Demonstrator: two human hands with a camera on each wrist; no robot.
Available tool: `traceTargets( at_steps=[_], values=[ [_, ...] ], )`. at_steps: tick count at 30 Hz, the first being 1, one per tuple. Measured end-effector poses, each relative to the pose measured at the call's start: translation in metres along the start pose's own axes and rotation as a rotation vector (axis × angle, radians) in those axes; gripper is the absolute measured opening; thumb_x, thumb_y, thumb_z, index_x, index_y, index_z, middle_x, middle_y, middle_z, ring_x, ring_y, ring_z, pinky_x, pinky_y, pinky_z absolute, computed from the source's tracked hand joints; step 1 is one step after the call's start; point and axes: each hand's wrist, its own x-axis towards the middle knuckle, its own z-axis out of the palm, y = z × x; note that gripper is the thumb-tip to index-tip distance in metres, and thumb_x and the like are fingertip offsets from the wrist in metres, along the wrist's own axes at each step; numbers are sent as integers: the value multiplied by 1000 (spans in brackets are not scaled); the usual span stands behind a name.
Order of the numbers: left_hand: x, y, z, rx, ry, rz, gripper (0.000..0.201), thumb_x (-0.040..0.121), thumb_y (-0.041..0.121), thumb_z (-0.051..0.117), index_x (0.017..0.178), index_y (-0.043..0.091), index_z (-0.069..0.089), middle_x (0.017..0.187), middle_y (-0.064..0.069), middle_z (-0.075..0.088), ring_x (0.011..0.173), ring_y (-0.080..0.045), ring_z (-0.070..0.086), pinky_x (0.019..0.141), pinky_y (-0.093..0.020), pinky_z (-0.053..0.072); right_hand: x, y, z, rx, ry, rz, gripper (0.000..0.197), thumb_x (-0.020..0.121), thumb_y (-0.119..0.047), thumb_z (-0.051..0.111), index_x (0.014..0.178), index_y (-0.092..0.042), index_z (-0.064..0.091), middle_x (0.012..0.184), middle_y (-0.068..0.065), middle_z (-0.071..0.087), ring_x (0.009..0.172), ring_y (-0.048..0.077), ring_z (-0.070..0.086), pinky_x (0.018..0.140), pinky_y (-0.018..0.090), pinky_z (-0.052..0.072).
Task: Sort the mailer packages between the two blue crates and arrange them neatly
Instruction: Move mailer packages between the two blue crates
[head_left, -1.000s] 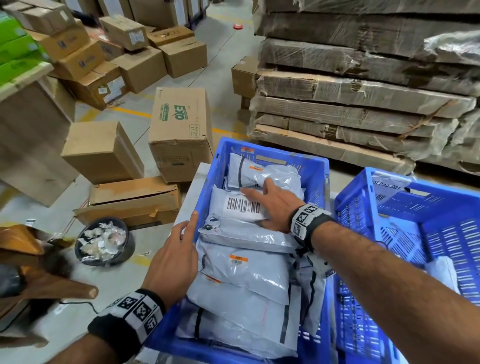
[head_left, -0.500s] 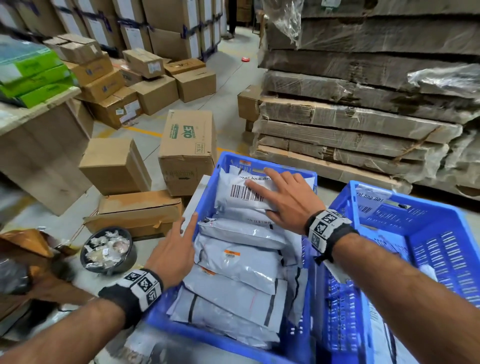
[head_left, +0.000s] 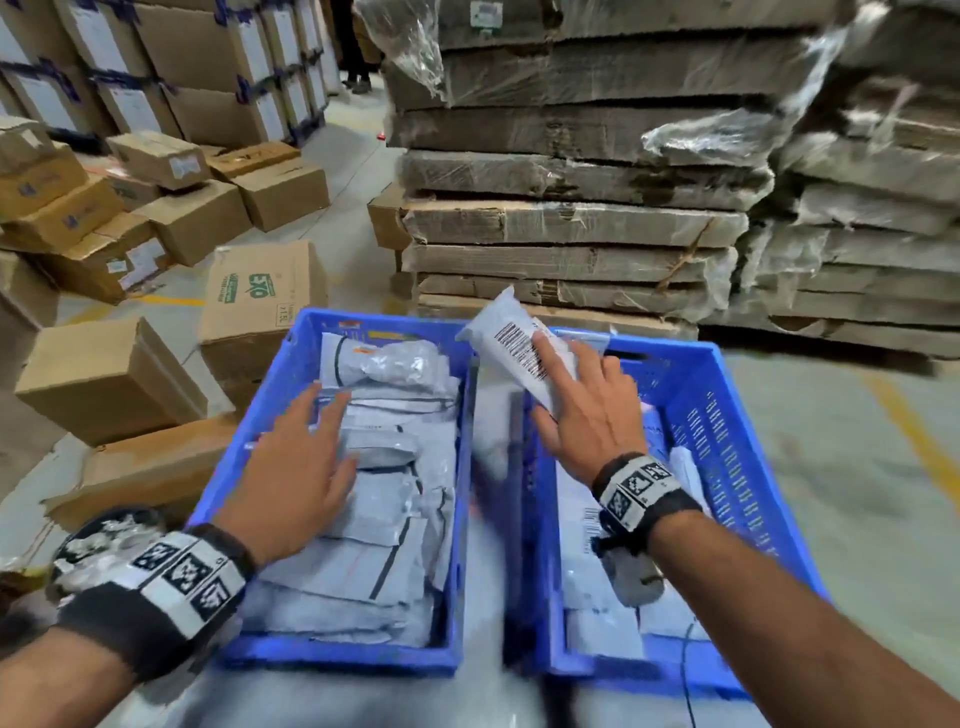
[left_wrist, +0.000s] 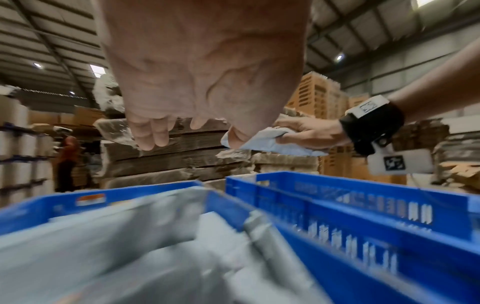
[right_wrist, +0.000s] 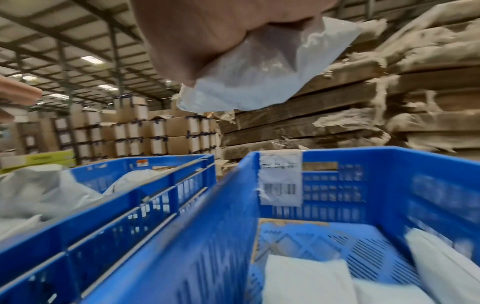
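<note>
Two blue crates stand side by side. The left crate (head_left: 270, 410) is full of overlapping grey mailers (head_left: 384, 499). The right crate (head_left: 727, 415) holds a few white mailers (head_left: 582, 525) on its floor. My right hand (head_left: 582, 400) holds a white barcoded mailer (head_left: 511, 332) in the air above the right crate's far left corner, thumb under it. The same mailer (right_wrist: 259, 82) hangs from my palm in the right wrist view. My left hand (head_left: 301, 457) lies flat, fingers spread, on the mailers in the left crate.
Wrapped flat cardboard stacks (head_left: 571, 228) rise just behind the crates. Cardboard boxes (head_left: 260, 306) stand on the floor to the left, more stacked further back (head_left: 208, 62). A person (left_wrist: 66, 160) stands far off by the shelving. Grey concrete floor (head_left: 857, 441) lies right of the crates.
My right hand picked the barcoded mailer out of the left crate and carried it right, over the right crate. My left hand moved from the crate's left rim onto the mailers.
</note>
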Motion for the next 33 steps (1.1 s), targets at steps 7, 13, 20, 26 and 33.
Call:
traceTargets(
  at_steps=[7,13,20,26,33],
  values=[
    [23,171,58,-126,-65,126,75,98,58,28,159,14,21,163,-20,15,144,-39,31,113,-47,34,-60,83,5,67,-38,309,78,83,-53,43,155,-25,29,118,11,51,88,32,47,66,40,48],
    [24,239,121,-118,-248,12,93,88,67,8,162,11,5,167,-21,1,149,-37,23,116,-46,31,-116,110,38,43,-296,434,77,89,-52,50,157,-27,22,141,19,43,115,39,48,84,46,48],
    [21,249,152,-129,-189,-65,89,83,11,65,158,-2,19,159,-28,29,118,-46,58,81,-48,57,-125,121,57,143,-638,383,73,94,-57,50,156,-32,19,152,18,27,134,36,37,102,45,40],
    [19,251,155,-278,-124,-133,84,90,2,48,160,4,3,168,-11,7,152,-30,21,119,-39,29,-117,125,74,147,-869,246,90,86,-61,62,157,-32,15,155,18,24,136,38,39,106,47,40],
    [18,257,153,-317,-95,-154,81,91,3,45,161,7,5,167,-10,12,151,-28,25,116,-40,35,-106,131,89,170,-1023,105,107,71,-77,63,155,-27,19,151,23,30,135,42,42,107,51,41]
  ],
)
